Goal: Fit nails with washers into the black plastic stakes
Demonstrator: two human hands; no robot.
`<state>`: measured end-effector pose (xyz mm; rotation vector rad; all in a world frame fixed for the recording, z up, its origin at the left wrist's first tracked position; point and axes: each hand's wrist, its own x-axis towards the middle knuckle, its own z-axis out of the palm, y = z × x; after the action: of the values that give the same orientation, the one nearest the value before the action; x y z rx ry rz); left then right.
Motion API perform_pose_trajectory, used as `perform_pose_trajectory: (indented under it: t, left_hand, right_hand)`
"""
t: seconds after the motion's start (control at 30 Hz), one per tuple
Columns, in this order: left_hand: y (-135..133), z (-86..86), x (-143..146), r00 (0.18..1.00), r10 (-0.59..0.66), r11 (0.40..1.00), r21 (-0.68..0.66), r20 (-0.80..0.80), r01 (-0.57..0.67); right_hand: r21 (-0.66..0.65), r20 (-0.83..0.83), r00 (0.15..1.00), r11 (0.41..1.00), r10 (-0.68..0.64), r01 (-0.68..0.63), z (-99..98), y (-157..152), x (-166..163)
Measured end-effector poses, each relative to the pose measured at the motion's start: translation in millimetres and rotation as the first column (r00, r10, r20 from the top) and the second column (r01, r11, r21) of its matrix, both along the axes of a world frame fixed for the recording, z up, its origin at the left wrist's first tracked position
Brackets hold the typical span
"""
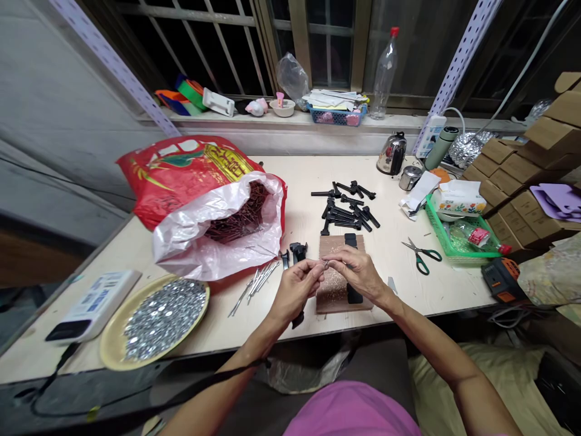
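Observation:
My left hand [297,289] and my right hand [356,271] meet fingertip to fingertip above a wooden board [329,297]. Both are closed in a pinch around a small thin thing between them, too small to name. The end of a black piece [298,320] sticks out below my left hand; whether that hand grips it is hidden. On the board lies a black strip [354,295], partly covered by my right hand. Black clips [298,251] stand just beyond my left hand, with thin metal rods [258,281] to their left. Several black T-shaped parts [347,212] are piled behind the board.
A red sack [190,175] of brown rods lies open at left. A yellow plate [109,348] holds silvery metal pieces, with a white device [97,303] beside it. At right are scissors [422,254], a green basket [436,227], a kettle [393,154] and cardboard boxes [521,175].

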<state>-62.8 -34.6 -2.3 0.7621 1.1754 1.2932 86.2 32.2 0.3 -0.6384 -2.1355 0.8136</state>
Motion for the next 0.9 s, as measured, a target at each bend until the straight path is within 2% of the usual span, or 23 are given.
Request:
perform_pose_trajectory:
  t: [0.1,0.17,0.23,0.3,0.37,0.43,0.5,0.57,0.63,0.7,0.77,0.9]
  left_hand:
    - [-0.1,-0.1,-4.3,0.983,-0.169,0.982,-0.074,0.067,0.174]
    - [-1.6,-1.9,-4.8,0.987,-0.159,0.986,-0.043,-0.016,0.158]
    - [-3.7,-5.2,-2.5,0.975,-0.026,0.996,0.08,-0.221,0.045]
    - [-5.6,-9.5,1.3,0.883,0.157,0.966,0.257,-0.442,-0.043]
    - [-6.7,-14.0,4.7,0.759,0.298,0.914,0.401,-0.579,-0.054]
    - [-7.1,-18.3,6.5,0.664,0.376,0.877,0.48,-0.646,-0.029]
    - [-7.1,-22.4,6.8,0.597,0.422,0.851,0.526,-0.682,-0.002]
    - [-6.6,-25.9,6.7,0.549,0.465,0.823,0.568,-0.694,0.02]
    - [-5.8,-28.1,6.8,0.525,0.502,0.796,0.605,-0.687,0.03]
    - [-4.9,-28.1,7.0,0.53,0.509,0.793,0.609,-0.678,0.017]
    - [-4.1,-26.2,6.5,0.566,0.467,0.83,0.558,-0.679,-0.016]
    - [-2.8,-20.1,4.2,0.699,0.323,0.918,0.39,-0.638,-0.069]
  right_hand:
    - [0.206,0.072,0.997,0.978,0.027,-0.041,-0.2,-0.6,1.5]
    - [0.394,0.131,0.99,0.919,-0.049,-0.006,-3.1,-2.3,0.3]
    - [0.553,0.162,0.968,0.83,-0.191,0.071,-8.7,-5.3,-3.3]
    - [0.636,0.158,0.934,0.756,-0.322,0.152,-15.9,-8.6,-8.8]
    - [0.655,0.15,0.896,0.721,-0.417,0.226,-23.0,-11.2,-14.5]
    - [0.638,0.162,0.868,0.721,-0.47,0.271,-28.1,-12.5,-19.3]
    - [0.597,0.183,0.867,0.753,-0.463,0.276,-30.2,-13.0,-22.8]
    - [0.516,0.177,0.896,0.813,-0.408,0.269,-29.6,-13.3,-25.2]
    - [0.355,0.132,0.929,0.892,-0.345,0.281,-27.0,-14.0,-26.9]
    - [0.108,0.069,0.95,0.949,-0.305,0.297,-23.8,-14.8,-27.8]
    - [-0.136,0.017,0.957,0.947,-0.291,0.29,-21.2,-15.0,-27.8]
    - [-0.451,-0.054,0.96,0.865,-0.275,0.222,-20.7,-11.1,-25.2]
